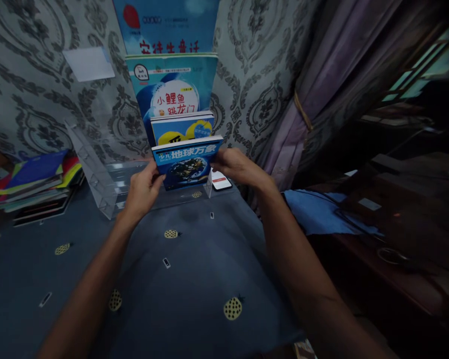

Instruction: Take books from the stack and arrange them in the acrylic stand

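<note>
Both my hands hold a small blue book with an Earth picture (189, 162) at the front of a clear acrylic stepped rack (97, 179). My left hand (144, 188) grips its left edge, fingers closed on it. My right hand (234, 167) grips its right edge. Behind it stand three larger blue books in rising tiers: a yellow-and-blue one (181, 127), a carp-title one (172, 85) and a top one with red characters (164, 25).
A stack of colourful books (37, 184) lies at the left on the blue pineapple-print cloth (179, 279). A phone (220, 180) lies beside the rack. A blue cloth (322, 212), dark wooden furniture (396, 239) and a purple curtain (322, 89) are at the right.
</note>
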A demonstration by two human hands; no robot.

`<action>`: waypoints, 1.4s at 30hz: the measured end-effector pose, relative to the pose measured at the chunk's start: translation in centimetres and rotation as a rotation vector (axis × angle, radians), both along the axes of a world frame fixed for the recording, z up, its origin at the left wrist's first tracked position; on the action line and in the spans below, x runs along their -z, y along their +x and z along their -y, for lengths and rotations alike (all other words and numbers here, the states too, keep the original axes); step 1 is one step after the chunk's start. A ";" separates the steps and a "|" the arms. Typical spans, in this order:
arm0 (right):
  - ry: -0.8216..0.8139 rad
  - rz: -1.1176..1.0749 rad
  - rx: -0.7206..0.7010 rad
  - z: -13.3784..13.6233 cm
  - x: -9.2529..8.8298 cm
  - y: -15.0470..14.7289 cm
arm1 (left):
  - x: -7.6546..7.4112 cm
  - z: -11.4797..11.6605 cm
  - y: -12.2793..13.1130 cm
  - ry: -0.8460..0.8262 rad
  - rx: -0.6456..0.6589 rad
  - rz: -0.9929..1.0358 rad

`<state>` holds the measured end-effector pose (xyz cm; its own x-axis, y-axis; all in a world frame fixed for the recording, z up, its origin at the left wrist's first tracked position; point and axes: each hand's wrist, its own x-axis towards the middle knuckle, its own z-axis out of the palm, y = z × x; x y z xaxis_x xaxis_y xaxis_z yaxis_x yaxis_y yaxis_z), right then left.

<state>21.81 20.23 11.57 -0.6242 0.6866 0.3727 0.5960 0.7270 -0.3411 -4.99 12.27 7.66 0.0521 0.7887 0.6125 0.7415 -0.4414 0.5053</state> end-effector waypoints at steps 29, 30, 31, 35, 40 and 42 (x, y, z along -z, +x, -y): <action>-0.058 0.025 0.126 -2.1 2.5 -0.6 | 3.0 -1.4 1.2 -0.145 -0.311 -0.232; -0.058 0.019 0.138 -2.1 2.5 -0.6 | 3.0 -1.4 1.3 -0.137 -0.311 -0.233; -0.059 0.012 0.148 -2.1 2.5 -0.7 | 3.1 -1.5 1.3 -0.127 -0.311 -0.235; -0.056 -0.028 0.168 -2.1 2.6 -0.7 | 3.1 -1.6 1.4 -0.110 -0.319 -0.251; -0.050 -0.073 0.169 -2.1 2.6 -0.7 | 3.4 -1.7 1.5 -0.147 -0.336 -0.248; -0.045 -0.085 0.167 -2.1 2.6 -0.7 | 3.5 -1.7 1.6 -0.137 -0.338 -0.254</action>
<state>21.07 22.36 8.93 -0.4678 0.7950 0.3862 0.6747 0.6034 -0.4250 -3.41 13.99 4.12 -0.0876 0.8602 0.5024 0.9408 -0.0944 0.3255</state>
